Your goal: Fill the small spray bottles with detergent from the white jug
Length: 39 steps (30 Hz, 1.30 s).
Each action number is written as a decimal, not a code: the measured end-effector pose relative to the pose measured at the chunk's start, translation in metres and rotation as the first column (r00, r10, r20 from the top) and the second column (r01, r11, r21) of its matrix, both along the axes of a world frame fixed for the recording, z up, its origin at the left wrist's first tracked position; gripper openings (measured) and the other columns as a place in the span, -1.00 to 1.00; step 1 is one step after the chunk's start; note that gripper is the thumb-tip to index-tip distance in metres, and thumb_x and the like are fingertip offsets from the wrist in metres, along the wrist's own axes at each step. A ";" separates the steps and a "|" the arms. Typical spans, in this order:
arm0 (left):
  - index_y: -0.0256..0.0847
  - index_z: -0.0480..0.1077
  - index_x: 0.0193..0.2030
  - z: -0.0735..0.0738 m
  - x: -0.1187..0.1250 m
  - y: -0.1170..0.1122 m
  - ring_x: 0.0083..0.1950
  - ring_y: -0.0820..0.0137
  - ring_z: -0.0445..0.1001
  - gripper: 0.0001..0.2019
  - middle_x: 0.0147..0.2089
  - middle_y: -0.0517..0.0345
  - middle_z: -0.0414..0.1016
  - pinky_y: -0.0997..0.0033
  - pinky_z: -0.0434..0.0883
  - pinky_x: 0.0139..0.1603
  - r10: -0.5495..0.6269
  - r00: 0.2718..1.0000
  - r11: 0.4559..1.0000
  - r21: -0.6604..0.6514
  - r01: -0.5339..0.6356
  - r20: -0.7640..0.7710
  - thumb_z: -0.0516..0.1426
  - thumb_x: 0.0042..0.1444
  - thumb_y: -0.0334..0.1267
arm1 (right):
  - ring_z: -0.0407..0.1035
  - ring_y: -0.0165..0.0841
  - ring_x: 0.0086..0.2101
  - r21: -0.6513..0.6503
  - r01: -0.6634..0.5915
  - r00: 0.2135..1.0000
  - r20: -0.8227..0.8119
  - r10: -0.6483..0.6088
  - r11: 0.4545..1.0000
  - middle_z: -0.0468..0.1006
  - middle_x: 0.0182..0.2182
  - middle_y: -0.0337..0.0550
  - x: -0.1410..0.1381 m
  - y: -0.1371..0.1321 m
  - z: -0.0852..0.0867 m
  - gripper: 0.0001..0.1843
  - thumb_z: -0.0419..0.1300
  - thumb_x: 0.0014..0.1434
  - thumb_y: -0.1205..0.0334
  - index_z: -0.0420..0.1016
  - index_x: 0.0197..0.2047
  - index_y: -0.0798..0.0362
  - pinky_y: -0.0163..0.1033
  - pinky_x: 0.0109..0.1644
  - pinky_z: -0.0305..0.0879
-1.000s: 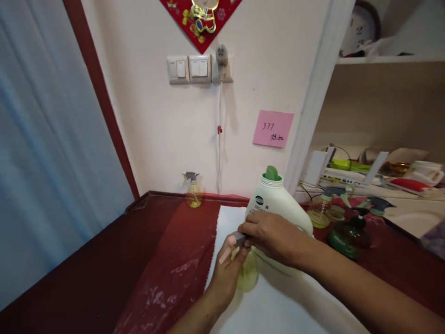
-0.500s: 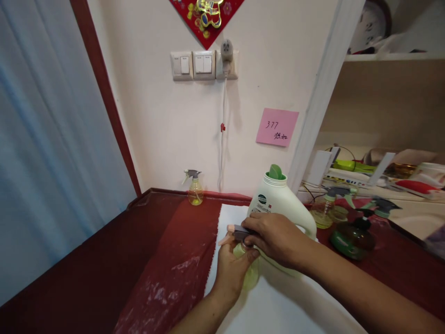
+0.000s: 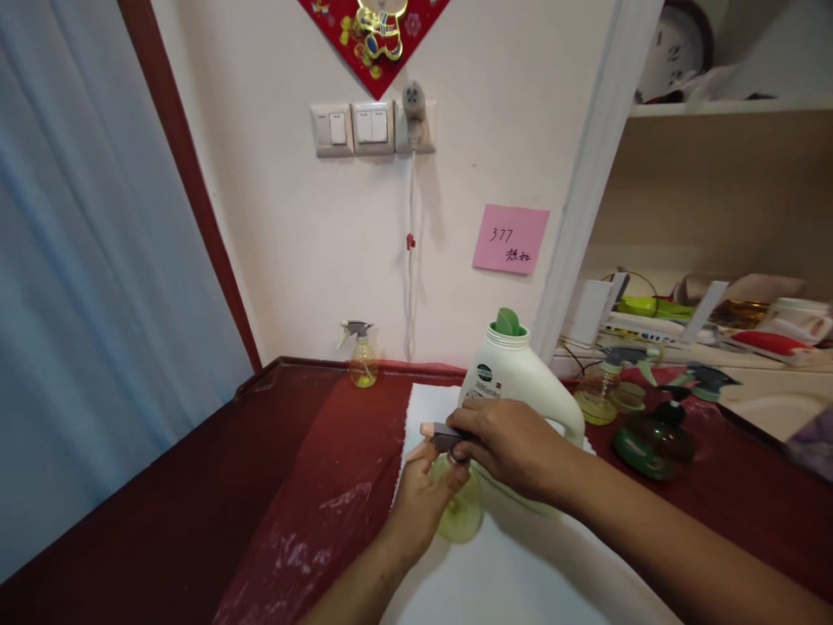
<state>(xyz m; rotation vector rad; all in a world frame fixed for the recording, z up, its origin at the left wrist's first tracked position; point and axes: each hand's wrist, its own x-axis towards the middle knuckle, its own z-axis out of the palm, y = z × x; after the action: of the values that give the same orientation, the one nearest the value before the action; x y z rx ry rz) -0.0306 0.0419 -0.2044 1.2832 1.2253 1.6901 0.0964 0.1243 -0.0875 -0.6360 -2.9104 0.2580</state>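
Observation:
On a white cloth (image 3: 495,573) stands a yellow-green see-through spray bottle (image 3: 461,512) with a grey and pink trigger head (image 3: 443,437) at its top. My left hand (image 3: 420,499) is closed around the bottle's neck, its thumb in front. My right hand (image 3: 514,443) grips the trigger head from the right side. My fingers partly hide where head and neck meet. Just behind my right hand is a large pale green jug (image 3: 517,373), its mouth uncapped and a green piece (image 3: 508,321) showing in it.
Another spray bottle (image 3: 364,363) stands by the wall at the dark red table's (image 3: 312,486) back edge. To the right are a third spray bottle (image 3: 597,392), a dark green pump bottle (image 3: 654,443) and a loose trigger head (image 3: 709,380). A blue curtain (image 3: 110,260) hangs at left.
My left hand has shifted slightly down and left on the bottle, baring more of its body. My right hand stays on the trigger head. The whole view has moved a little.

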 end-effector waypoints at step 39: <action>-0.18 0.53 -0.02 -0.006 -0.008 0.008 0.08 0.13 0.50 -0.61 0.00 0.01 0.60 0.22 0.38 0.12 -0.002 1.000 1.000 -0.024 0.001 -0.026 0.32 0.09 -0.02 | 0.46 -0.29 -0.23 0.007 -0.001 0.999 -0.043 0.001 1.000 0.62 -0.22 -0.19 0.005 0.003 0.000 -0.92 0.28 0.24 0.31 0.58 -0.18 0.01 -0.27 -0.29 0.04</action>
<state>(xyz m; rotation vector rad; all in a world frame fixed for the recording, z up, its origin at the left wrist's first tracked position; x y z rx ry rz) -0.0388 0.0503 -0.2103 1.2952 1.2556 1.6575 0.1011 0.1276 -0.0874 -0.6202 -2.8689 0.2582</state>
